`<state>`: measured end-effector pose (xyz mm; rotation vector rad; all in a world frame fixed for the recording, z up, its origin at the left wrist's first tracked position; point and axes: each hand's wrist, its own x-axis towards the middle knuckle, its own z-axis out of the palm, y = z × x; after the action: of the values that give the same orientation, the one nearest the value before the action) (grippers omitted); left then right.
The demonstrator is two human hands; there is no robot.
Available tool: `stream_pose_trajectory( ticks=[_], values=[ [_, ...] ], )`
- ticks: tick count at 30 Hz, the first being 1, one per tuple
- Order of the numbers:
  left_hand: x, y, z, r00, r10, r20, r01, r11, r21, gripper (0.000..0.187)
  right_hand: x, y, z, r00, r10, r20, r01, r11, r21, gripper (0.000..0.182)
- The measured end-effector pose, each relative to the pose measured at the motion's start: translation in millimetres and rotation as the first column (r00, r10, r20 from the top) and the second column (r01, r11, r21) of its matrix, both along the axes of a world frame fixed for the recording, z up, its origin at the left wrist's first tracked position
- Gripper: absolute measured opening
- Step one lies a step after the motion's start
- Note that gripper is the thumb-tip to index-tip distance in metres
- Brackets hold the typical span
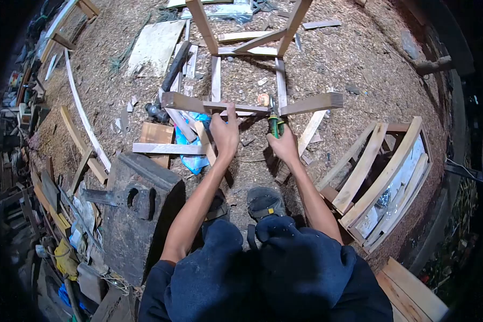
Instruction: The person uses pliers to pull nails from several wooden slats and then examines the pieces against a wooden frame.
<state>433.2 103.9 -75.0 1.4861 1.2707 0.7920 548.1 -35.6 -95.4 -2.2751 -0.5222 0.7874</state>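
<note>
A wooden frame [182,102] of pale square bars lies across the top middle, with two of its legs pointing toward me. My left hand [225,134] is closed on its near rail, index finger lying up along the wood. In my right hand [284,142] is a pair of pliers [275,123] with green and yellow handles. The jaws point away from me and meet the frame near the joint of the rail and the right leg. What the jaws grip is too small to make out.
A hammer [175,67] leans left of the frame, near a blue plastic bag [195,162] and loose wood strips. Left of my legs stands a heavy dark block [126,236]. At right sits a slatted wooden piece [383,174]. Wood chips cover the ground.
</note>
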Motion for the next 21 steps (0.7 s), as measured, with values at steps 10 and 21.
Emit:
stream_pose_trajectory(
  ticks=[10,21],
  values=[
    [-50,-21,17,0.993,0.089,0.081,-0.088,0.996,-0.019,0.035,-9,35,61,0.995,0.068,0.068,-0.08,0.979,0.188,0.031],
    [-76,43,88,0.956,-0.227,0.188,0.184,0.958,0.218,0.047,-32,120,73,0.872,0.342,0.349,-0.458,0.822,0.338,0.043]
  ],
)
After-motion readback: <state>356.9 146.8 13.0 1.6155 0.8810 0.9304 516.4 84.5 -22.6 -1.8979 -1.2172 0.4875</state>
